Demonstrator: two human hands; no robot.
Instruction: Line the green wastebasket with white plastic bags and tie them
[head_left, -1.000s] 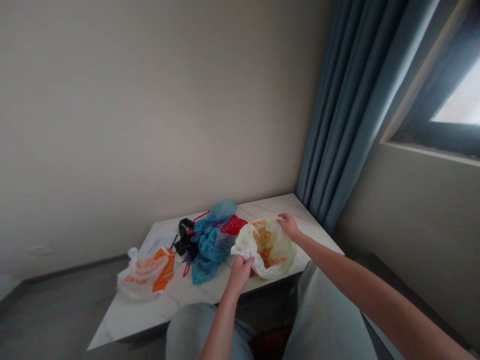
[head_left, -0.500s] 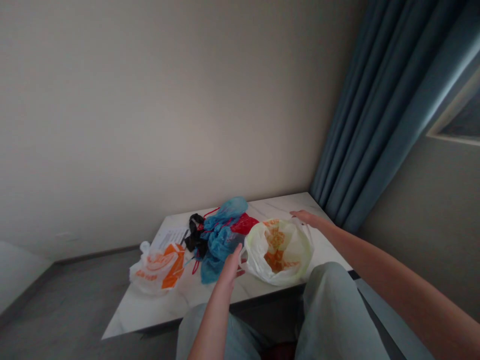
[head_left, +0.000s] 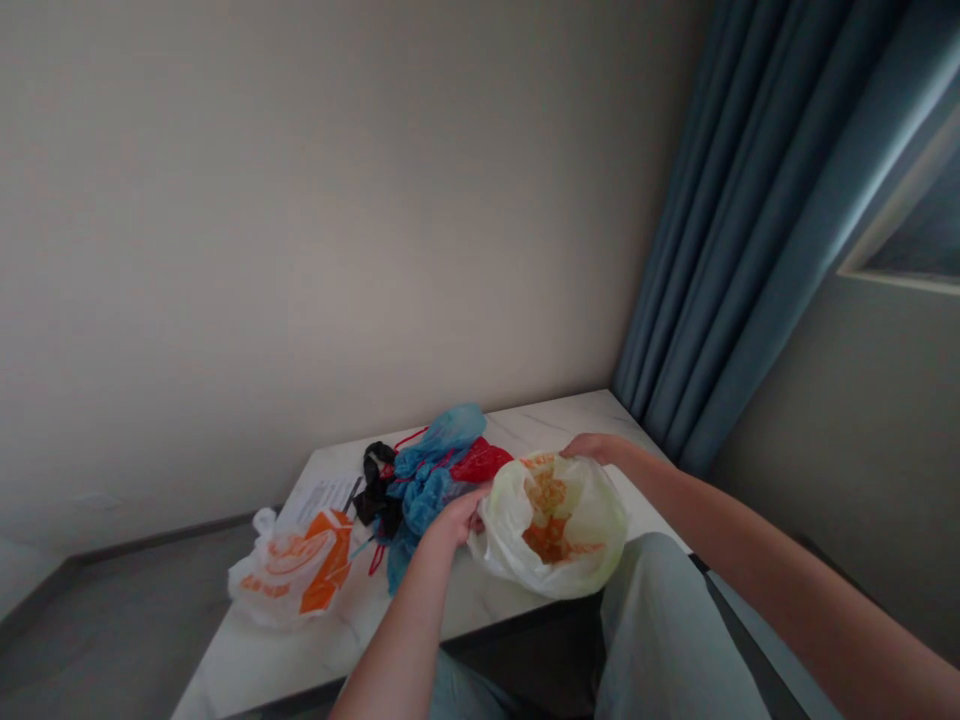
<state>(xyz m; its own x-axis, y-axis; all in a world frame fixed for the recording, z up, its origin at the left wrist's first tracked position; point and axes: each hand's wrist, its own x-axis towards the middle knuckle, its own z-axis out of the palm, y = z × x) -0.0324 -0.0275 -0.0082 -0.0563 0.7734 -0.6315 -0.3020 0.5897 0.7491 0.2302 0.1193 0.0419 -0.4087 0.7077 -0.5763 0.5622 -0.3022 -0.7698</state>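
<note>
A whitish plastic bag (head_left: 510,540) with orange print stands with its mouth spread wide on the white marbled table, close to my knee. Its orange print shows through on the inside. At the bag's left edge, my left hand (head_left: 459,515) is closed on the plastic. My right hand (head_left: 592,447) reaches over from the right and grips the back rim, its fingertips partly hidden. Just beyond my left hand lie a crumpled blue plastic bag (head_left: 426,495) and a red plastic bag (head_left: 484,461).
Further left are a crumpled black bag (head_left: 379,490), a printed paper sheet (head_left: 322,500) and another white bag with orange print (head_left: 289,570). The table (head_left: 555,415) meets a plain wall at the back. A blue curtain (head_left: 705,260) hangs at the right.
My right hand has moved left along the bag's rim and closed on it. My left hand has closed on the left edge. The view has shifted slightly.
</note>
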